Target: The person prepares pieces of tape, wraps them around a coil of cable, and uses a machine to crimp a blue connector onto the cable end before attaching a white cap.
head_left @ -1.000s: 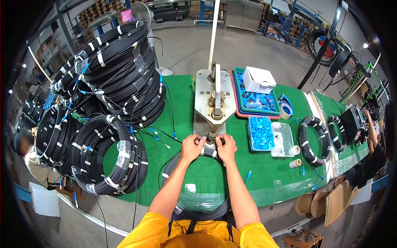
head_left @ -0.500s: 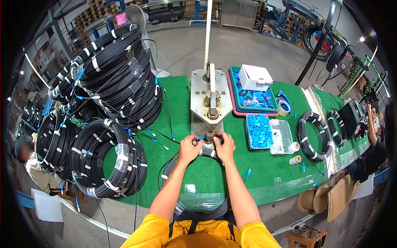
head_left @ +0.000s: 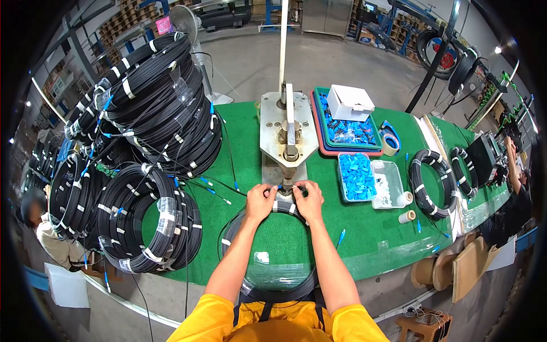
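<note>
My left hand (head_left: 260, 203) is closed at the foot of a metal hand press (head_left: 289, 137), thumb and fingers pinching a small blue cable connector (head_left: 279, 187), mostly hidden by the fingertips. Opposite it, my right hand (head_left: 309, 201) is also closed, its thumb and fingertips against the press's lower tool; what it pinches is too small to make out. A coil of black cable (head_left: 232, 231) with white tape bands lies under my forearms, reaching toward my body. From its right side a blue-tipped cable end (head_left: 342, 237) sticks out.
Stacked black cable coils (head_left: 165, 108) fill the left side. Right of the press are a green tray (head_left: 373, 142) of blue parts, a white box (head_left: 351, 104), a tub of blue connectors (head_left: 357, 178) and a clear tub (head_left: 388, 185). Other people stand at both edges.
The blue connector at my left fingertips has shifted slightly right, closer to the press tool, and less of it shows. Both hands stay at the press foot; the view has moved a little.
</note>
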A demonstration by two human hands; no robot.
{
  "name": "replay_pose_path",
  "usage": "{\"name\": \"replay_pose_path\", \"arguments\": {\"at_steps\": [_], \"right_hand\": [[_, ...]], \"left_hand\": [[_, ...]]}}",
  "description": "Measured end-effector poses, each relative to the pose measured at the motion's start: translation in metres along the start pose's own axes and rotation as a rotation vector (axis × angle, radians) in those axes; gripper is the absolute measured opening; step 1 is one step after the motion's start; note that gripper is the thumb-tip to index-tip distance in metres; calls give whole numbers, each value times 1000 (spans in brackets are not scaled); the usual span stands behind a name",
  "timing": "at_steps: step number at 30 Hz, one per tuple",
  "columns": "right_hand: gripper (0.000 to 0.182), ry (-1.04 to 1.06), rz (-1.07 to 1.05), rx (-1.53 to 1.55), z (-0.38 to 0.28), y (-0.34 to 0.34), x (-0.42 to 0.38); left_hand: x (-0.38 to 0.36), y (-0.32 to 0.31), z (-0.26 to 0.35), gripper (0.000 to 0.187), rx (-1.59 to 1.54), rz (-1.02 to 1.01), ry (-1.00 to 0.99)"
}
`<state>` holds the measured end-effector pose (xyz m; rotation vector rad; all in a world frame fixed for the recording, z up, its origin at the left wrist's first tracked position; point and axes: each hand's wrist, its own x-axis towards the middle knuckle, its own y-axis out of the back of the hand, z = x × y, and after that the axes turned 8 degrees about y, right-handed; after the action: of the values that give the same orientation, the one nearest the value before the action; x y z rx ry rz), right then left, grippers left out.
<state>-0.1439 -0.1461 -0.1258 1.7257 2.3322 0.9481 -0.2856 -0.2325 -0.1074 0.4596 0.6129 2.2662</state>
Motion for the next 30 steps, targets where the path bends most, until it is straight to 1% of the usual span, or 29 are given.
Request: {"name": "replay_pose_path", "arguments": {"at_steps": [3, 11, 16, 20, 22, 26, 28, 30], "right_hand": [[16, 12, 12, 59, 2, 1, 1], [19, -1, -24, 10, 5, -1, 0], [20, -2, -60, 12, 5, -1, 1], [21, -11, -70, 5, 1, 2, 1], [21, -12, -75, 6, 3, 1, 2], [24, -30, -57, 33, 9, -2, 4], [24, -38, -58, 48, 6, 0, 4], [24, -35, -79, 21, 4, 1, 2]], "left_hand": [[-1, -1, 0, 27, 2, -5, 15], [0, -2, -1, 26, 4, -3, 5], [0, 0, 1, 27, -10, -56, 113], [2, -1, -1, 28, -11, -34, 105], [4, 3, 1, 32, 12, -110, 159], [5, 0, -6, 34, -16, -118, 138], [4, 0, -4, 33, 19, -79, 118], [3, -1, -5, 32, 21, -84, 103]]}}
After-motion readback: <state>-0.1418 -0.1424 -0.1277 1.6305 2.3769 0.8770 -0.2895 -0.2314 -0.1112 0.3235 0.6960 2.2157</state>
